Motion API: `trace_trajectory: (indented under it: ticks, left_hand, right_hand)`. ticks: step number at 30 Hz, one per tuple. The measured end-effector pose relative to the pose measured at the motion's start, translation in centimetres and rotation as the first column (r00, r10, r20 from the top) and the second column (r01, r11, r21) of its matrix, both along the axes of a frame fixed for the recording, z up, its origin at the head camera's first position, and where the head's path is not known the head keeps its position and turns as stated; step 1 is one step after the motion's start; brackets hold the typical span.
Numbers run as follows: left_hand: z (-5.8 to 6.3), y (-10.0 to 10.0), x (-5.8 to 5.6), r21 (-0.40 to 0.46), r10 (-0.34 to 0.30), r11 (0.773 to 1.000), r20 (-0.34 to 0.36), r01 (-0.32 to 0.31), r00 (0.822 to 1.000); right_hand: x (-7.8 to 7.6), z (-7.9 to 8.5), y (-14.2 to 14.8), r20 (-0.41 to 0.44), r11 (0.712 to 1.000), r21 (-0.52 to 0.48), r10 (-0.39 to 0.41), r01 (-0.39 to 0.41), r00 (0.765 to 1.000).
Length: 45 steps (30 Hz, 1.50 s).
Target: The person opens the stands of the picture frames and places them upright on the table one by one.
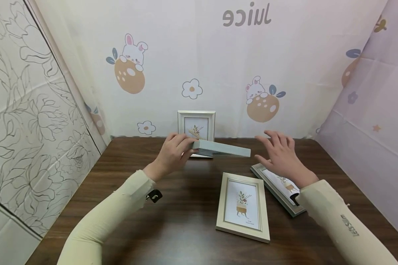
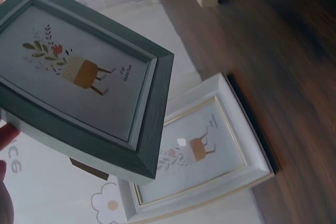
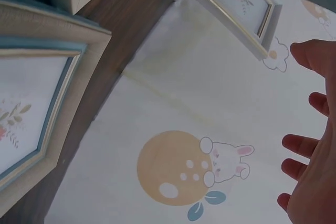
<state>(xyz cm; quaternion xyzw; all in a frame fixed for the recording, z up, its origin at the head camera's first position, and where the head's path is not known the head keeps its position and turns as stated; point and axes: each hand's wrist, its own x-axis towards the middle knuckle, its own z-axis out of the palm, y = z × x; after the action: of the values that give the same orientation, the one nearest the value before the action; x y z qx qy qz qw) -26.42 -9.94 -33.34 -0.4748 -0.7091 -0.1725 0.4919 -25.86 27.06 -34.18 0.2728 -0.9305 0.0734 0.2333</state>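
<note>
Head view shows the left hand (image 1: 172, 154) with its fingers pinching one end of a green picture frame (image 1: 223, 148), thumb below and the others above, holding it raised and nearly edge-on over the desk (image 1: 172, 235). Left wrist view shows this frame's face, a print of a potted plant on a legged stand. Off the frame's free end, the right hand (image 1: 280, 156) has its fingers spread, touching nothing and apart from it. Just beyond the left fingers, a white picture frame (image 1: 196, 125) with a gold inner line stands upright on the desk, partly hidden. Nearer the person than both sets of fingers, and between them from side to side, a cream picture frame (image 1: 242, 206) lies face up. Below the right hand, partly covered by it, lies a beige picture frame (image 1: 278, 189) with a blue inner edge. Past all the fingers hangs a rabbit-print curtain (image 1: 199, 55).
</note>
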Motion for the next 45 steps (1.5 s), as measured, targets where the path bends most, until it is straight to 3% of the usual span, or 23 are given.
trace_trajectory:
  ticks: [10, 21, 26, 35, 45]
  left_hand:
    - [-0.4, 0.8, 0.0, 0.138, 0.050, 0.989, 0.041, -0.055, 0.998]
    - [-1.3, 2.1, 0.0, 0.265, 0.091, 0.958, 0.076, -0.108, 0.993]
    - [-1.8, 2.5, 0.1, 0.298, 0.095, 0.946, 0.127, -0.129, 0.987]
    - [-2.4, 2.7, 0.5, 0.339, 0.073, 0.927, 0.262, -0.163, 0.962]
    - [-3.5, 2.7, 0.1, 0.376, 0.104, 0.893, 0.358, -0.245, 0.928]
  right_hand:
    - [0.6, -0.6, -1.6, -0.071, 0.997, -0.055, 0.051, -0.055, 0.996]
    - [1.3, -1.5, -4.8, -0.158, 0.981, -0.159, 0.085, -0.110, 0.984]
    - [1.3, -1.8, -5.7, -0.219, 0.972, -0.192, 0.095, -0.138, 0.971]
    - [0.9, -2.1, -6.9, -0.293, 0.952, -0.225, 0.136, -0.206, 0.946]
    - [0.2, -2.7, -8.1, -0.352, 0.969, -0.134, 0.148, -0.206, 0.924]
